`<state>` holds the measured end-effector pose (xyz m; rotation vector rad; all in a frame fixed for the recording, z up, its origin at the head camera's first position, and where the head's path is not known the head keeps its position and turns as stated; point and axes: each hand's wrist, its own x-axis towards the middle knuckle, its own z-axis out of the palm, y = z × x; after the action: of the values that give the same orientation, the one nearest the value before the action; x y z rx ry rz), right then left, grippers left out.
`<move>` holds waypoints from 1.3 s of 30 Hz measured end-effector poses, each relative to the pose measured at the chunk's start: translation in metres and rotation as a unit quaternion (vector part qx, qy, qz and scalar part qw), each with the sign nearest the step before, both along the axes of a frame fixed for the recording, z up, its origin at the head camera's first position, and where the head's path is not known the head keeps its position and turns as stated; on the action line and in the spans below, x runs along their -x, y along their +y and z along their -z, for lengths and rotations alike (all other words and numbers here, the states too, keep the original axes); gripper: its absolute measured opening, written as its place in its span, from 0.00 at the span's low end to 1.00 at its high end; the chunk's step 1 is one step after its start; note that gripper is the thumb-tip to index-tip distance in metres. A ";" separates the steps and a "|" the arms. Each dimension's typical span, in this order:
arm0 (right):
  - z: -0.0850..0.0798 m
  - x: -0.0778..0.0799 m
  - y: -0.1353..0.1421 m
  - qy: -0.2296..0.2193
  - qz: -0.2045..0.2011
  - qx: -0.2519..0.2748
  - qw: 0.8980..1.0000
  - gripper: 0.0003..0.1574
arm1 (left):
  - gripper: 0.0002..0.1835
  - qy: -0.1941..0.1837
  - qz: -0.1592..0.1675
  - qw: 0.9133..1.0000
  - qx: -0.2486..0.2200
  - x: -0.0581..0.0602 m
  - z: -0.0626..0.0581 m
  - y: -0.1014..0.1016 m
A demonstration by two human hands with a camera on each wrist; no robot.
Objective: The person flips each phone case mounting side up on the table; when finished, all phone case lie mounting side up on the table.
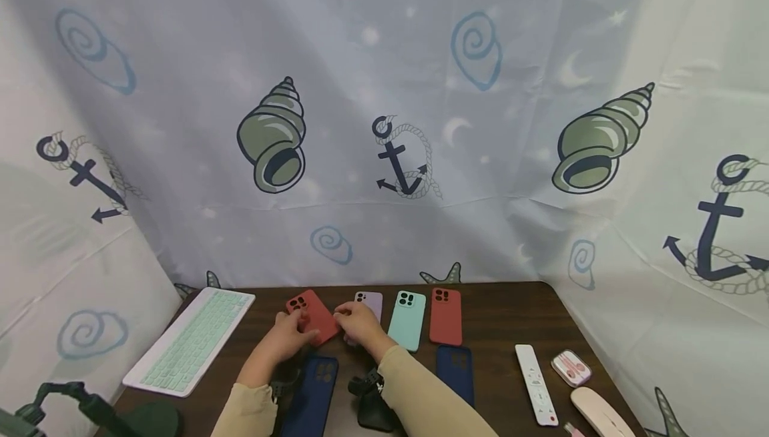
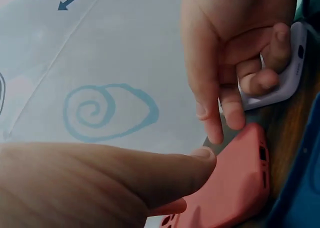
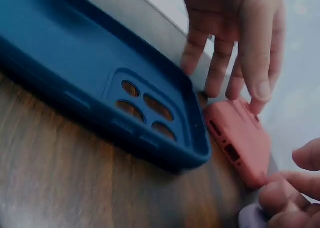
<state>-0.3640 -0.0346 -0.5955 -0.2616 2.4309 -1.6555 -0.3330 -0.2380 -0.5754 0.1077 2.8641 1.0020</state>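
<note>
– "Since the fingers come first, how do they stand?"

– "Left hand (image 1: 285, 338): fingers nearly straight, reaching onto the left side of a red phone case (image 1: 321, 320), thumb out; no firm grip visible. Right hand (image 1: 360, 325): leading fingers extended, the others loosely bent, nothing pinched. Fingertips at the case's right edge; contact cannot be told."

– "Where is the case, and why the two-sided hold?"

– "Left of centre, toward the table's far edge, aslant, camera holes at its far end. My reading: a hand on each side steadies it and keeps both long edges within reach."

– "Neighbours?"

– "Lilac case (image 1: 374, 302), partly behind the right hand; then a mint case (image 1: 407, 320) and a second red case (image 1: 446, 317). Roughly a row, probably spaced so that each stays separate. Nearer the person, between the forearms, a blue case (image 1: 309, 400); hollow side up in the right wrist view, so likely unfilled. Another blue case (image 1: 455, 370) lies partly behind the right sleeve."

– "Outermost?"

– "Keyboard (image 1: 192, 337) on the left; remote (image 1: 537, 383) and mouse (image 1: 601, 413) on the right, presumably set aside from the cases."
</note>
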 end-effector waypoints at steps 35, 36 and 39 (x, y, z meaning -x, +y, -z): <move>0.017 0.001 0.015 0.049 -0.057 0.046 0.996 0.17 | 0.32 0.016 0.006 1.000 -0.022 -0.003 0.002 0.004; 0.017 0.001 0.015 0.048 -0.064 0.049 0.996 0.18 | 0.31 0.017 0.005 1.000 -0.021 -0.003 0.002 0.004; 0.019 0.000 0.016 0.045 -0.079 0.064 0.994 0.19 | 0.30 0.026 0.003 1.000 -0.017 -0.004 0.002 0.007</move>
<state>-0.3644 -0.0191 -0.6150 -0.5432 2.3004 -1.7672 -0.3287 -0.2315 -0.5774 0.1482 2.8918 1.0634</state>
